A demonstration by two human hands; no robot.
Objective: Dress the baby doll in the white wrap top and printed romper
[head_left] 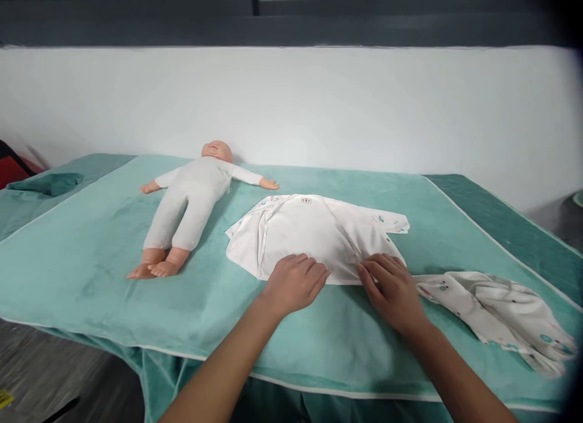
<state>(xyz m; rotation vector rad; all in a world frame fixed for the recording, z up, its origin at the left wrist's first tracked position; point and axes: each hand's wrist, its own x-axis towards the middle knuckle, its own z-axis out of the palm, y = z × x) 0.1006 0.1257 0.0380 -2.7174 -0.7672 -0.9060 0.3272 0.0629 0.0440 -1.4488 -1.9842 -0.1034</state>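
Observation:
A white baby shirt (305, 228) lies spread on the green cover, with a small label at its neckline and small printed figures on one sleeve. My left hand (296, 282) has its fingers curled together on the shirt's near edge, left of the middle. At the right end of that same edge, my right hand (387, 286) pinches the cloth between thumb and fingers. Both hands hide parts of the hem. To the left, a baby doll (194, 192) with a white cloth body lies on its back, arms spread and feet towards me.
A crumpled printed baby garment (496, 313) lies right of my right hand. The bed's light green cover (82, 253) has white piping along its near edge. Behind it stands a white wall (291, 101). A dark green folded cloth (45, 184) is at the far left.

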